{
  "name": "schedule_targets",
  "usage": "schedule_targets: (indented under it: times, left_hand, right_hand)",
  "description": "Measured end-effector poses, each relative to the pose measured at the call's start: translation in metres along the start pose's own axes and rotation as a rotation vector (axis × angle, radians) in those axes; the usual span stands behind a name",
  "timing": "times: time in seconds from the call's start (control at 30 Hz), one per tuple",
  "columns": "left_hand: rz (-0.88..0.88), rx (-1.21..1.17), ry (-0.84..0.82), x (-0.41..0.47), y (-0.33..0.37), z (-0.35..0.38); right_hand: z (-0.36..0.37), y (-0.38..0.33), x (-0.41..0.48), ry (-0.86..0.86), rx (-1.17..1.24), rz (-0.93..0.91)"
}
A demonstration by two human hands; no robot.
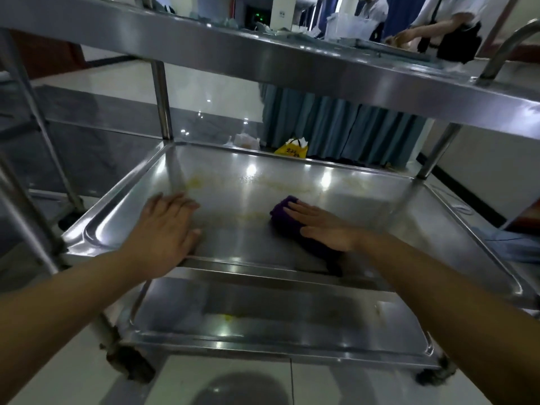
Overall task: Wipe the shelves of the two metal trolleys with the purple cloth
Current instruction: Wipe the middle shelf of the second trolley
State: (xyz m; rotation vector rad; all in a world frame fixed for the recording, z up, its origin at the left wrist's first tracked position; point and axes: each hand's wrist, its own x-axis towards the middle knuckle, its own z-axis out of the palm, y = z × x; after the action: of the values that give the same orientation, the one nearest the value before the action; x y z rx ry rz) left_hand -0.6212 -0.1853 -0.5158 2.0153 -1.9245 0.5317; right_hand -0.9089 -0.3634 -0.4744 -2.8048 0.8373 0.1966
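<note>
One left hand (pixel 163 229) rests flat on one shelf (pixel 292 182), right hand (pixel 324 226) flat on one purple cloth (pixel 280 213).

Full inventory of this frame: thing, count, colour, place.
trolley: 1, steel, front, three shelves
second trolley: 1, steel, far left, partly seen
cloth: 1, purple, middle shelf, right of centre
stains: several, yellow, middle shelf; one on bottom shelf
bag: 1, yellow, floor behind trolley
curtain: 1, blue, behind bag
people: 2, white tops, top right background
left hand: 1, flat on middle shelf, front left
right hand: 1, flat on cloth
</note>
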Motion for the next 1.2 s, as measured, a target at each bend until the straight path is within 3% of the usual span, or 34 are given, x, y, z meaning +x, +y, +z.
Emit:
schedule_targets:
  times: [0.17,0.33,0.5,0.67,0.93,1.07,1.2]
  left_hand:
    - [-0.017,-0.045,0.014,-0.004,-0.007,0.005]
    - [0.008,-0.030,0.023,-0.005,-0.009,0.006]
    - [0.016,-0.012,0.008,-0.006,-0.012,0.010]
    - [0.003,-0.034,0.023,-0.006,-0.011,0.011]
    - [0.002,-0.140,0.032,-0.008,-0.014,0.003]
    - [0.050,-0.012,-0.033,-0.008,-0.041,0.004]
    - [-0.078,-0.055,-0.091,-0.017,-0.070,0.000]
  right_hand:
    - [-0.006,0.024,0.042,0.109,-0.222,0.131]
    - [-0.010,0.019,0.072,0.043,-0.454,0.269]
    - [-0.002,-0.007,0.068,0.053,-0.363,0.197]
    - [0.009,-0.064,0.042,0.046,-0.093,0.069]
    - [0.019,-0.119,0.016,-0.135,0.036,-0.192]
    - [0.021,-0.117,0.018,-0.139,0.082,-0.215]
    - [0.016,-0.103,0.036,-0.103,0.066,-0.172]
